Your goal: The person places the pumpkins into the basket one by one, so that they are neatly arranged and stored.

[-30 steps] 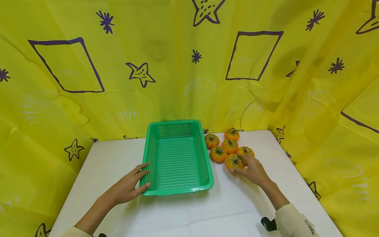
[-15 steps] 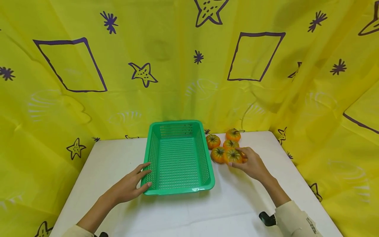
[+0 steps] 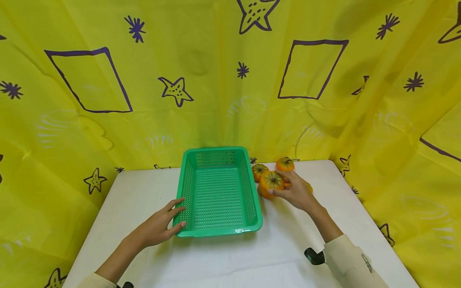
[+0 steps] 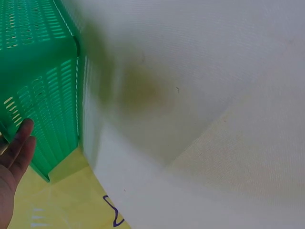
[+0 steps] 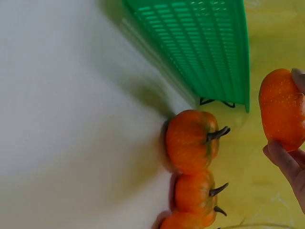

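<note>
My right hand (image 3: 299,194) holds a small orange pumpkin (image 3: 271,182) between thumb and fingers, just right of the green basket (image 3: 216,233). Seen from the right wrist, the held pumpkin (image 5: 279,109) is raised above the others. More pumpkins, such as one by the wall (image 3: 285,164) and one by the basket's side (image 3: 259,170), stand under and behind the hand, partly hidden by it. My left hand (image 3: 155,228) rests on the basket's left rim with its fingers extended over it. Two straight fingers (image 4: 25,148) lie along the outer wall in the left wrist view.
A white cloth (image 3: 230,264) covers the table. Yellow patterned sheeting (image 3: 201,120) rises behind the table and along its sides. The perforated basket stands near the back, with the pumpkins between it and the right side.
My right hand has lifted a pumpkin from the front of the group and moved it left and back, toward the basket. The left hand stays on the rim.
</note>
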Action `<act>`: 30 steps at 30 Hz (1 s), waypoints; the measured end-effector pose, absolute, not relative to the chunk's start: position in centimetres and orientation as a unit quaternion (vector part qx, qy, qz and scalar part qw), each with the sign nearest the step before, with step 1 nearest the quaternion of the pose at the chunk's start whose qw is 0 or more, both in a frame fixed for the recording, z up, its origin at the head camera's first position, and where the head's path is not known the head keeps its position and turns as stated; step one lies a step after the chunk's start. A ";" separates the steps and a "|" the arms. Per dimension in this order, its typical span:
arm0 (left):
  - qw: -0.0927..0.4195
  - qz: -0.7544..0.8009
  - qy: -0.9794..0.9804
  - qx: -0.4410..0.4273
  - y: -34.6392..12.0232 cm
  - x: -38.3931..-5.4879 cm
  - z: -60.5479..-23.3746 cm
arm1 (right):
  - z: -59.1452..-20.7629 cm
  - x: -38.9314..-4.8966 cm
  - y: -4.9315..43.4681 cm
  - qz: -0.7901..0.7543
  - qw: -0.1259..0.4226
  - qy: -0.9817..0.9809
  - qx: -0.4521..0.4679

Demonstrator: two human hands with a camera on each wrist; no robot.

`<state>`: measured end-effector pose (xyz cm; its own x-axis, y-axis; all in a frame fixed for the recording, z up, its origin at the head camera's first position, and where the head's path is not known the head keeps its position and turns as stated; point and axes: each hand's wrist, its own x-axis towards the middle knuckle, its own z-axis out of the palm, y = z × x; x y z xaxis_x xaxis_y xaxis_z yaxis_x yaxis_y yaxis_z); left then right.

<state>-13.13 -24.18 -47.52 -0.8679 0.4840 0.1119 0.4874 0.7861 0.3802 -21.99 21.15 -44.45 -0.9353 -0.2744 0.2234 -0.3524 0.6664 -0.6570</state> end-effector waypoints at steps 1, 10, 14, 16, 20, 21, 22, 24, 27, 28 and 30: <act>0.005 -0.202 -0.945 -0.257 -24.2 -13.1 -47.5 | -44.2 -22.1 20.9 0.375 0.047 -0.910 0.172; 0.002 -0.205 -0.944 -0.257 -24.2 -13.1 -47.7 | -43.1 -23.6 18.9 0.407 -0.001 -0.897 0.174; 0.004 -0.204 -0.944 -0.258 -24.2 -13.3 -47.8 | -42.7 -24.3 18.2 0.400 -0.009 -0.900 0.175; 0.004 -0.203 -0.945 -0.258 -24.2 -13.4 -47.8 | -42.6 -24.6 17.9 0.399 -0.015 -0.900 0.175; 0.001 -0.203 -0.945 -0.255 -24.3 -13.5 -47.8 | -42.4 -25.4 17.1 0.402 -0.024 -0.898 0.177; 0.000 -0.203 -0.945 -0.255 -24.3 -13.5 -47.8 | -42.3 -25.5 16.9 0.403 -0.028 -0.897 0.179; 0.000 -0.202 -0.946 -0.255 -24.4 -13.4 -47.8 | -42.3 -25.7 16.7 0.401 -0.030 -0.898 0.179; 0.002 -0.204 -0.945 -0.255 -24.4 -13.4 -47.8 | -42.3 -26.1 16.2 0.393 -0.032 -0.901 0.182; 0.004 -0.205 -0.945 -0.256 -24.4 -13.4 -47.8 | -42.1 -26.6 15.4 0.384 -0.037 -0.903 0.190; 0.004 -0.206 -0.944 -0.256 -24.4 -13.4 -47.8 | -42.1 -26.8 15.1 0.385 -0.041 -0.901 0.194; 0.004 -0.207 -0.944 -0.256 -24.3 -13.4 -47.7 | -41.9 -27.2 14.5 0.391 -0.050 -0.897 0.198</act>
<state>-13.42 -24.33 -47.74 -0.8687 0.4823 0.1133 0.4855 0.7831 0.3886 -27.15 14.55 -41.87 -0.9165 -0.3947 0.0656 -0.3169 0.6159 -0.7213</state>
